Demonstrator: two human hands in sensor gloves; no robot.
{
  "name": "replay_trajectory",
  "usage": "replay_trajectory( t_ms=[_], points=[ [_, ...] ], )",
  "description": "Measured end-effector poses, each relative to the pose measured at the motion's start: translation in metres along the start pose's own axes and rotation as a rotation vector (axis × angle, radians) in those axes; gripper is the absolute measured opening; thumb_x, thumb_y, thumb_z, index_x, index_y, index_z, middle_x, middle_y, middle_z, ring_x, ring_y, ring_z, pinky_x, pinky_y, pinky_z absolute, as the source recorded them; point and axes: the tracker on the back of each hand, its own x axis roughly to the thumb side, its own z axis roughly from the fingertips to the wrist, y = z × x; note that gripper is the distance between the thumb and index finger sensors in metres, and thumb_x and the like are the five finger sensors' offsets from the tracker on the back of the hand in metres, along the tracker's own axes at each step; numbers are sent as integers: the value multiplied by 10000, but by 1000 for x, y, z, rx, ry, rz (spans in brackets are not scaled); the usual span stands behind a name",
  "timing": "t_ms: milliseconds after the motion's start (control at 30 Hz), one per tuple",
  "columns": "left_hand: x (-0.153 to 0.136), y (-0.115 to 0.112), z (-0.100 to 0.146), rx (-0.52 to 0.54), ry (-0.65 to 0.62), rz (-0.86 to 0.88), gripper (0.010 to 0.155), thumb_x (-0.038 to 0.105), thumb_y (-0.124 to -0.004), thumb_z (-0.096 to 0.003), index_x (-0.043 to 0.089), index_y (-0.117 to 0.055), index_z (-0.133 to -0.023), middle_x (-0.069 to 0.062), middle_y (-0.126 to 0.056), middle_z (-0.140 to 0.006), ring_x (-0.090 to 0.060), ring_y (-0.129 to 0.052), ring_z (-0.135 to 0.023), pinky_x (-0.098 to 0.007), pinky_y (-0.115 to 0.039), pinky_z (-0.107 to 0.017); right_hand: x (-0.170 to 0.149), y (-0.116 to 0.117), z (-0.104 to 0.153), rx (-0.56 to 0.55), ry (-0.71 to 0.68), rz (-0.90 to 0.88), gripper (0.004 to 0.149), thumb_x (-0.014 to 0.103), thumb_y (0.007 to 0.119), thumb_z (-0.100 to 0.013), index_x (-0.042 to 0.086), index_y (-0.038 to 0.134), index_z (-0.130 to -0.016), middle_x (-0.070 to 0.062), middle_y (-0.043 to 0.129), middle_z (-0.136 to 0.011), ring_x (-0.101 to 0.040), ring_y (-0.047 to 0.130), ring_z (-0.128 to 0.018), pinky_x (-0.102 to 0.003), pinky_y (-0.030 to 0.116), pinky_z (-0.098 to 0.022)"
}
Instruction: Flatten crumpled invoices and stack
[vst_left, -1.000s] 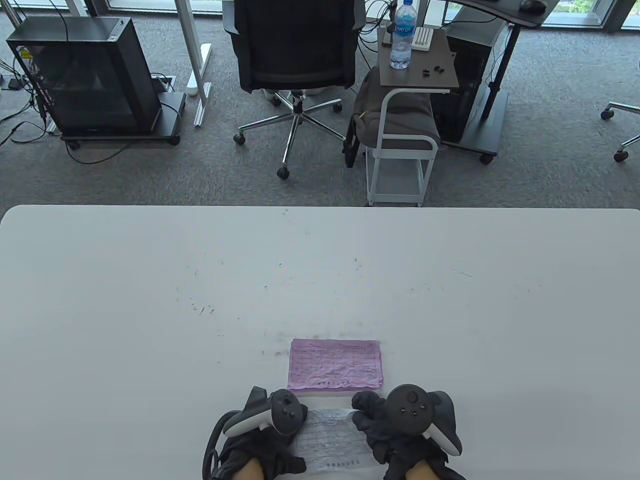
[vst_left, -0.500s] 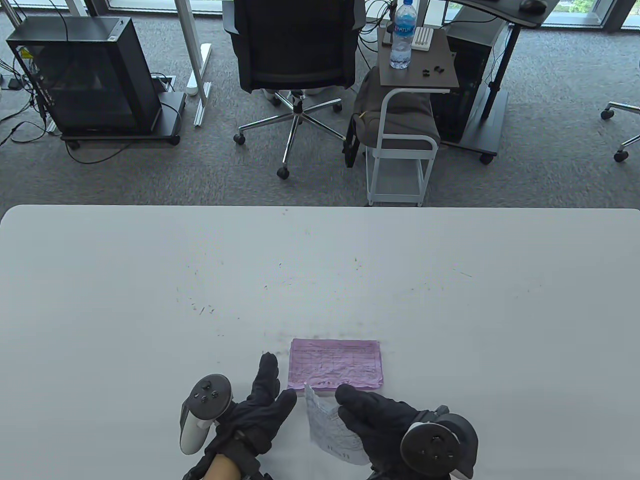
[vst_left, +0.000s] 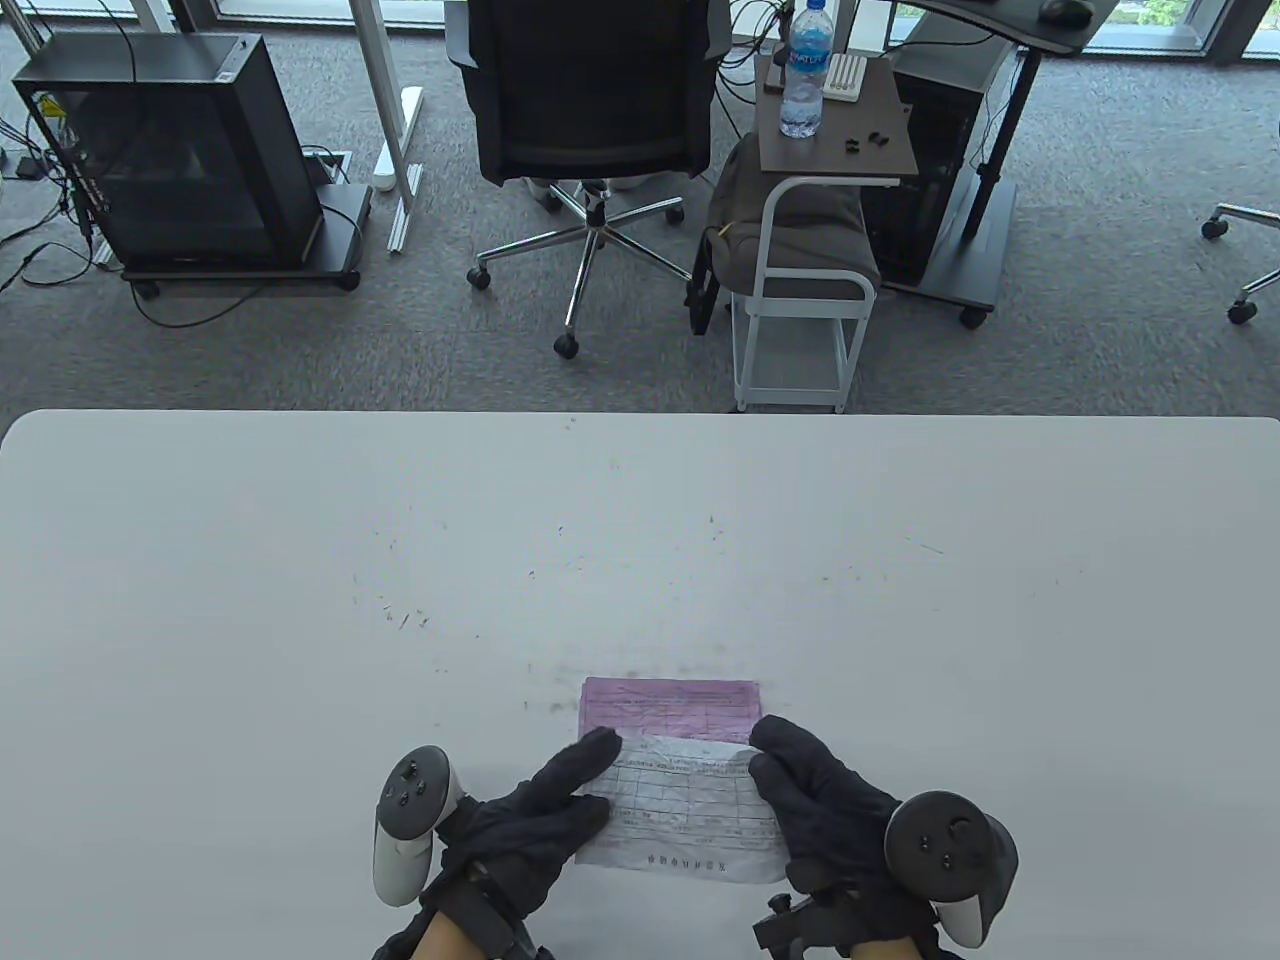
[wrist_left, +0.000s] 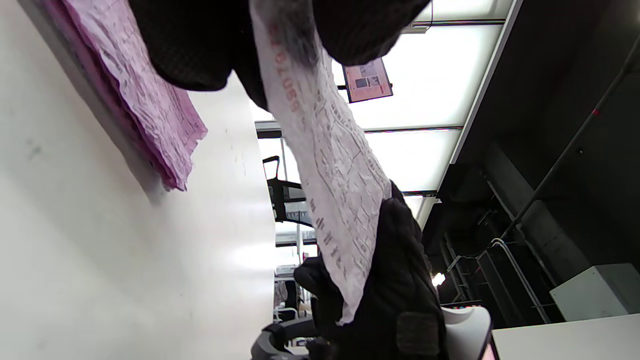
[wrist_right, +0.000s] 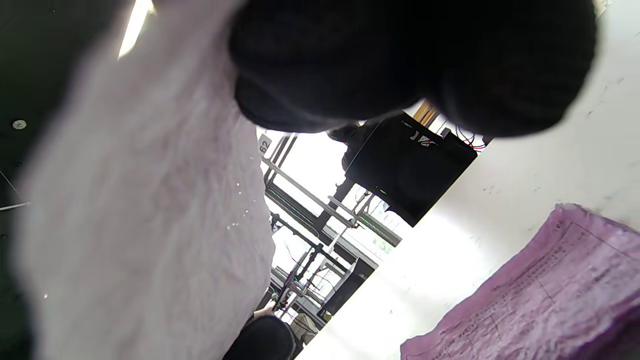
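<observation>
Table view: both gloved hands are holding a white invoice, wrinkled and printed with a grid, spread above the table at 6 o'clock. The left hand is pinching its left edge, the right hand its right. Its far edge is overlapping the pink invoice stack.

Left wrist view: the sheet is hanging creased between dark fingers, clear of the tabletop.

Right wrist view: the blurred white paper is filling the left; the crinkled pink stack is lying at 4 o'clock.

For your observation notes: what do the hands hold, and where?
A white invoice, gripped at its two short ends: left hand, right hand.
</observation>
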Motion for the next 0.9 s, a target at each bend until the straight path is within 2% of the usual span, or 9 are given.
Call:
replay_trajectory(
  t_ms=[33,167,267,400,600,767,900],
  points=[
    [5,0,0,20,-7,-66,504,145,-723,-591,136,-603,-1081,-184,-427,-1107,-280,-883,-833,-494,-780,-623,0,0,-1,5,9,23,421,300,769,-523,132,703,-903,-53,948,-534,-110,947,-248,-335,901,-200],
    [24,-2,-4,88,8,-270,513,149,-726,-584,90,-595,-1076,-189,-425,-1099,-281,-882,-798,-520,-761,-617,7,4,-11,24,73,144,443,271,761,-525,111,669,-928,-89,925,-595,-133,940,-284,-354,891,-223],
    [31,-5,-11,80,70,-404,541,150,-741,-576,68,-572,-1082,-199,-384,-1101,-306,-870,-782,-553,-732,-615,12,15,-23,109,79,271,456,248,751,-524,107,644,-944,-101,908,-633,-151,941,-321,-370,890,-253],
    [32,-3,-21,70,125,-568,558,144,-747,-568,66,-555,-1086,-196,-364,-1101,-283,-887,-733,-542,-742,-599,10,29,-41,247,85,440,483,203,744,-518,96,605,-969,-142,868,-716,-181,935,-386,-397,883,-302],
    [18,8,-49,78,174,-740,556,126,-757,-556,79,-572,-1079,-184,-383,-1099,-257,-919,-670,-520,-768,-575,-8,48,-73,332,65,605,509,171,762,-505,96,589,-978,-171,844,-770,-187,931,-417,-402,881,-323],
    [-2,13,-72,64,230,-799,568,132,-772,-552,87,-568,-1081,-179,-382,-1100,-259,-933,-624,-516,-779,-548,-31,64,-92,342,58,671,521,177,777,-499,100,585,-977,-166,847,-773,-184,934,-421,-400,883,-326],
    [-12,11,-91,13,308,-947,576,142,-790,-546,77,-576,-1077,-193,-397,-1092,-244,-950,-567,-496,-801,-511,-48,80,-101,382,76,734,530,176,775,-500,101,568,-982,-166,836,-787,-195,931,-445,-414,879,-346]
  ],
)
